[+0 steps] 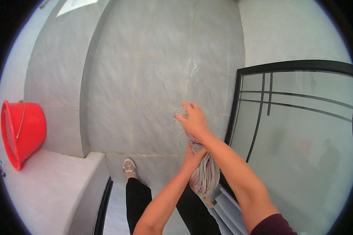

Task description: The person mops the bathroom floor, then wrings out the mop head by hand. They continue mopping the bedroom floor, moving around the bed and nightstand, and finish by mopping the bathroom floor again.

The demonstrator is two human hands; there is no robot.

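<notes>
My left hand (pixel 194 158) is closed around a bunched, greyish-pink cloth (pixel 205 175). The folded bulk hangs below the fist toward my legs, and a shorter end shows above it. Just beyond, my right hand (pixel 194 119) is held with its fingers apart and slightly smeared by motion. Something clear and glinting, perhaps water, shows by its fingertips; I cannot tell which. The right wrist crosses over the cloth's upper end and hides part of it.
A red bucket (pixel 31 123) with a wire handle stands on a pale ledge (pixel 55 168) at the left. To the right is a black-framed frosted glass door (pixel 294 145). The grey tiled floor (pixel 153 78) has a shiny streak. My shoe (pixel 130 167) rests near a floor seam.
</notes>
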